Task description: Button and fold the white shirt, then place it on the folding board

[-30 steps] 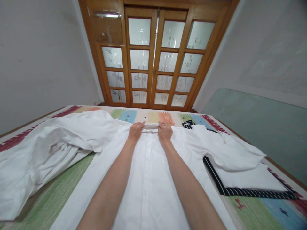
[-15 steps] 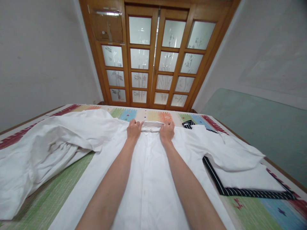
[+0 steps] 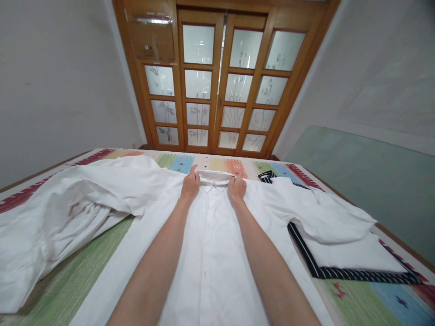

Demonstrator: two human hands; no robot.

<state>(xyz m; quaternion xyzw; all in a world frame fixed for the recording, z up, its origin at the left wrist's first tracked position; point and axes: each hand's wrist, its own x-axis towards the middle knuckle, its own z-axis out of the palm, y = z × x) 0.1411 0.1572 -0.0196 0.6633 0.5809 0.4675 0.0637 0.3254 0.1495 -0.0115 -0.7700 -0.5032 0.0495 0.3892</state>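
Note:
A white button-up shirt [image 3: 207, 244] lies front side up, its collar [image 3: 215, 177] at the far end and its sleeves spread to both sides. My left hand [image 3: 190, 184] grips the left side of the collar, thumb raised. On the opposite side, my right hand [image 3: 237, 187] is closed on the collar with its fingers curled. Between the two hands the collar band stands slightly up. The left sleeve [image 3: 78, 194] is rumpled, with folds bunched in its middle. Over at the right, the other sleeve [image 3: 329, 217] rests across a black-striped cloth edge [image 3: 363, 274].
A patterned cover [image 3: 367, 301] in green, blue and red lies under the shirt. A pale green board [image 3: 360, 176] leans along the right wall. Wooden doors with frosted panes [image 3: 198, 83] stand beyond the far edge.
My hands have shifted a little on the collar, and my left thumb has lifted. The collar opening looks slightly wider. The rest of the shirt lies as before.

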